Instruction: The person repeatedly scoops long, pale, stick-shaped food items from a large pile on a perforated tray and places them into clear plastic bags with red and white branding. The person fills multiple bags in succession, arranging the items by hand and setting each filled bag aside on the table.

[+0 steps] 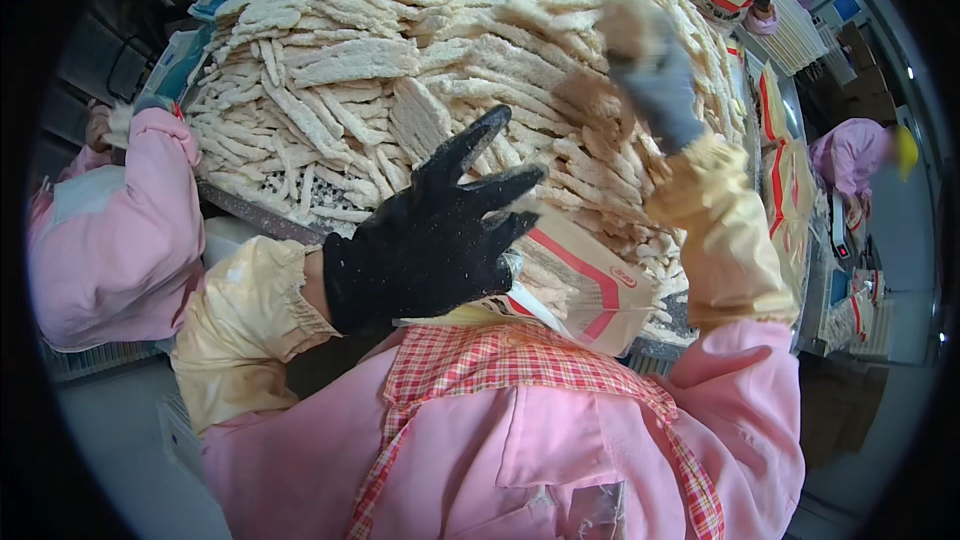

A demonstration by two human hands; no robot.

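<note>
My left hand (pixel 427 240), in a black glove dusted with crumbs, is over the near edge of the heap. Two of its fingers stretch out, while the lower ones curl at the mouth of a printed brown paper bag (pixel 577 270) with a red stripe. Pale breaded pieces (pixel 551 277) show inside the bag, which leans against my checked apron (pixel 517 360). My right hand (pixel 652 67), grey-gloved and blurred by motion, is above the right side of a large heap of breaded strips and fillets (pixel 352 60). Blur hides whether its fingers hold anything.
A co-worker in pink (pixel 120 232) stands close at left, beside blue-green trays (pixel 180 60). Filled bags (pixel 784 187) line the table's right side. Other people work at far right, one wearing a yellow cap (pixel 906 152). The metal table edge (pixel 255 214) shows at front left.
</note>
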